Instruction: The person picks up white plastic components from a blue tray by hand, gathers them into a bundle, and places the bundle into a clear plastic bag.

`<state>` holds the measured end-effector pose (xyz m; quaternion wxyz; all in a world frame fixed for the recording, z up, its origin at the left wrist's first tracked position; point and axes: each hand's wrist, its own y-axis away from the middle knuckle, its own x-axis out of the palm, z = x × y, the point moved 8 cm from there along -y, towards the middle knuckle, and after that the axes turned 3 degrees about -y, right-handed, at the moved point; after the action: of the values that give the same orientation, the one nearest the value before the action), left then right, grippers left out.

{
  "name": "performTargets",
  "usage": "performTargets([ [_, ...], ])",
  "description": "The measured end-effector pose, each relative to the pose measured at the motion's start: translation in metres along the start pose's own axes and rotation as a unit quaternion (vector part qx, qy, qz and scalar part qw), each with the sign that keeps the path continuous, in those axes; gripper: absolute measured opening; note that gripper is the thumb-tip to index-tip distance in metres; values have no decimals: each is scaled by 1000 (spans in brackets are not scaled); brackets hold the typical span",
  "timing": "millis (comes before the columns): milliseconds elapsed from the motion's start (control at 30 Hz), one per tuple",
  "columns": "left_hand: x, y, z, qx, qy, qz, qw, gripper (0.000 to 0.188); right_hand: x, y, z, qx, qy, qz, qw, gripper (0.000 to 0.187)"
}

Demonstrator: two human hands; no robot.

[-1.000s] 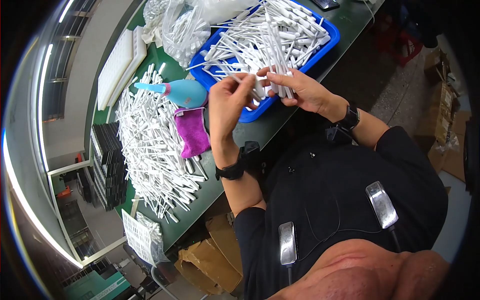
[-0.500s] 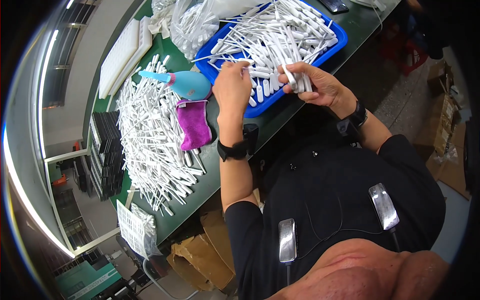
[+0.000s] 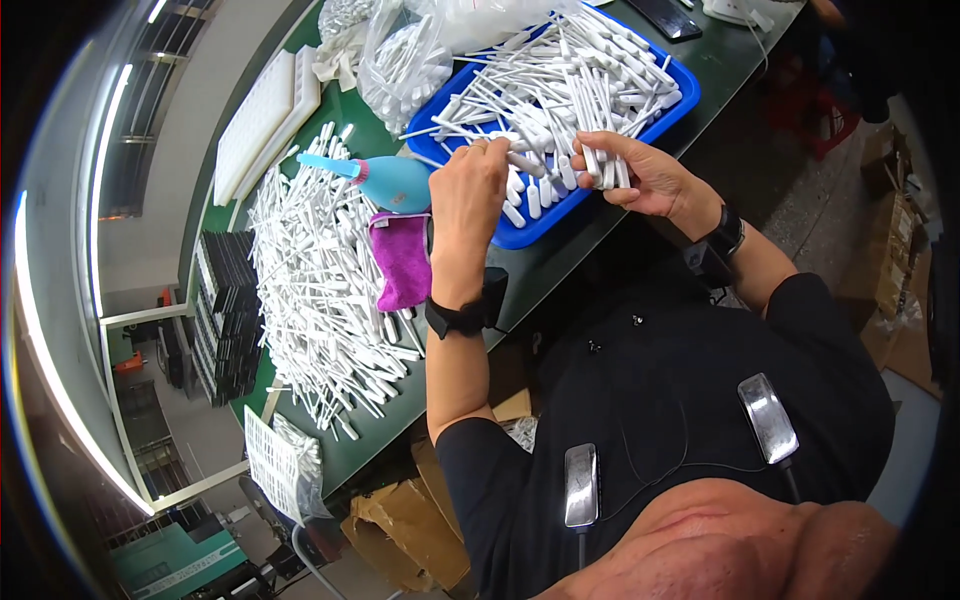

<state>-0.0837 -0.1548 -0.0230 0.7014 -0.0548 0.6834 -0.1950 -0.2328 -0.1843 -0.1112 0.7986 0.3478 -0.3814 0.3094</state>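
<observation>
My right hand is closed around a small bundle of white plastic sticks with thicker ends, held over the near right part of a blue tray. The tray is heaped with more such white sticks. Over the tray's near left edge, my left hand pinches one white stick, its thick end pointing toward the right hand. The fingertips of the left hand are partly hidden behind its back.
Left of my left hand lie a blue squeeze-bulb blower, a purple cloth and a wide pile of white sticks. Plastic bags, white foam trays, stacked black trays and a phone surround them on the green table.
The left hand has turned and now shows a stick pointing out toward the right hand. The right hand still grips its bundle, its sticks slightly shifted. The whole view has shifted a little.
</observation>
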Motion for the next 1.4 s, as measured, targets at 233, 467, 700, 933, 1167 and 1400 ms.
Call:
performTargets([
  [233,-28,-15,27,-58,-129,-88,986,12,7,-16,25,-79,85,-30,993,23],
  [467,-67,-1,22,-23,-121,-179,976,15,31,3,26,-13,228,63,972,26],
  [700,-65,5,-48,124,-22,-124,984,22,40,0,26,-9,249,68,966,26],
  [933,-40,6,-70,84,-40,-27,995,24,22,-8,4,66,275,67,957,25],
  [1167,-40,6,-70,62,10,-60,996,29,13,-5,-3,86,268,49,958,23],
  [1400,-82,9,-29,38,286,-276,917,31,85,15,48,-135,365,127,913,24],
])
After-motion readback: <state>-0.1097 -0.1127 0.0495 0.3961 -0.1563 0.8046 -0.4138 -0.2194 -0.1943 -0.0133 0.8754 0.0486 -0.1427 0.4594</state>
